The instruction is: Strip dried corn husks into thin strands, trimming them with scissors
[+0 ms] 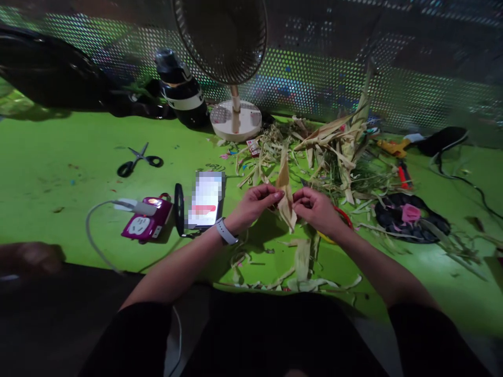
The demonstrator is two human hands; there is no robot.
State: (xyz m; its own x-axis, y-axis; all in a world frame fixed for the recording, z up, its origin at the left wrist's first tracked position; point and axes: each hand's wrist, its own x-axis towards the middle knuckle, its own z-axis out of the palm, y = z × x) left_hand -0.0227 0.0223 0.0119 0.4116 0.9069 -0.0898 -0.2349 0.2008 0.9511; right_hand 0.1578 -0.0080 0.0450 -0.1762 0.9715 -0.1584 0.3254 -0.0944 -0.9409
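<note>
1. The dried corn husk (285, 175) is held over the green table (90, 141), its edges pinched by the left hand (257, 205) and right hand (315, 208), fingertips closed.
2. Likely light, papery, easily split; opposite edges should be gripped gently.

Husk (286, 180) pale tan; table (51, 173) brt green; pwr strip (160, 215) purple; bottle (186, 93) prob. blk (dim).
</note>
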